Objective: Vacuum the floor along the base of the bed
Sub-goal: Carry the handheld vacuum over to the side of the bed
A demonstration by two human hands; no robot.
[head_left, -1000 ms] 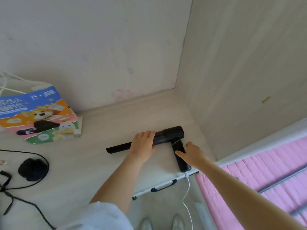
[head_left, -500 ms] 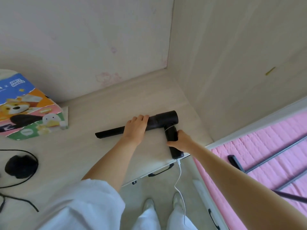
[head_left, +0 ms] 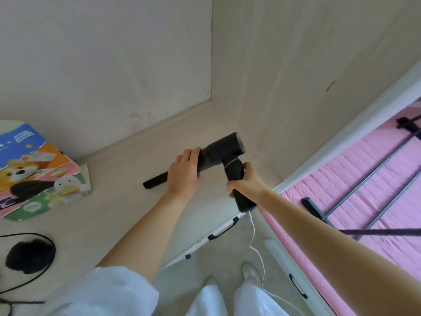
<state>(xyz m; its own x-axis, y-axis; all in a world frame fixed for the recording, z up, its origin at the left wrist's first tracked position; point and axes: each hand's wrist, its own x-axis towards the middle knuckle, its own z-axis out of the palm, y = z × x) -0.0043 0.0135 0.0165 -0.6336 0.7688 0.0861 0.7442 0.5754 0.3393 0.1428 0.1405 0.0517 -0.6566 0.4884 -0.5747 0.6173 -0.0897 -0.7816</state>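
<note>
Vacuum, a black handheld one, lies on the desk, nozzle pointing left. Your right hand grips its handle; your left hand wraps the barrel. Charging cable hangs from the handle's end, probably needing unplugging before you go down to the floor.

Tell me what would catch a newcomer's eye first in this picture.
The black handheld vacuum on the pale wooden desk, near the corner: the right hand grips its handle and the left hand holds its barrel. At the desk's left edge lies a bright cartoon-printed box. A pink mattress fills the right side, with a white cable hanging from the vacuum's handle.
</note>
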